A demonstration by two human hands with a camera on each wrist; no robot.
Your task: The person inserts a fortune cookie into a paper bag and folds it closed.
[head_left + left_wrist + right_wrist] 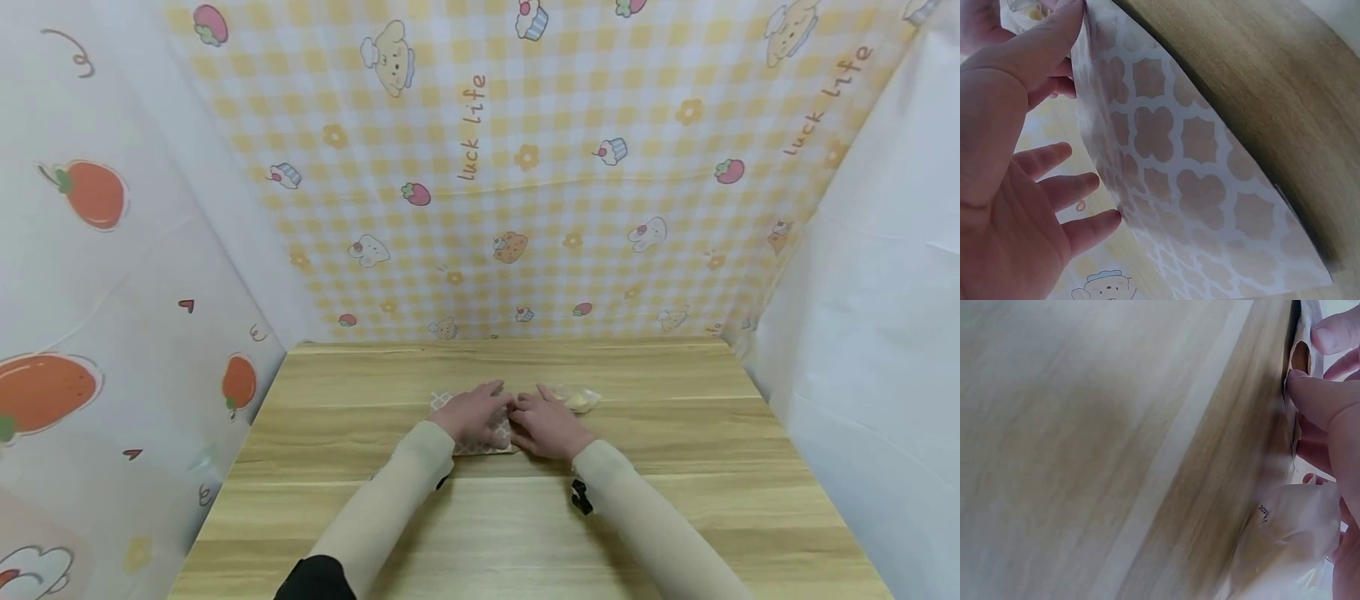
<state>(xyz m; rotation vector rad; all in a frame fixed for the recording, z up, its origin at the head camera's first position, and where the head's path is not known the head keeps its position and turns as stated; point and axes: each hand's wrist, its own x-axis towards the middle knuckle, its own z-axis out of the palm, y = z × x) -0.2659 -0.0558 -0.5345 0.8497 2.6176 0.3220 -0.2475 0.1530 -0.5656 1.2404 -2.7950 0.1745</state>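
A beige paper bag (442, 402) with a white lattice pattern (1197, 144) lies on the table under the hands. My left hand (474, 415) pinches it near its right end; in the left wrist view this hand (1016, 212) has its thumb along the bag's edge and the other fingers spread. My right hand (553, 427) pinches the same end. In the right wrist view, the thumb of the right hand (1347, 425) presses on the edge of the bag (1292, 412), beside a small gap in the paper. The bag's inside is mostly hidden.
A clear plastic packet (582, 400) with pale yellowish contents lies just behind and right of the right hand; dark print shows on this packet (1291, 528). The wood-grain table (495, 533) meets a checked cloth (525, 208) at the back, with cloths on both sides.
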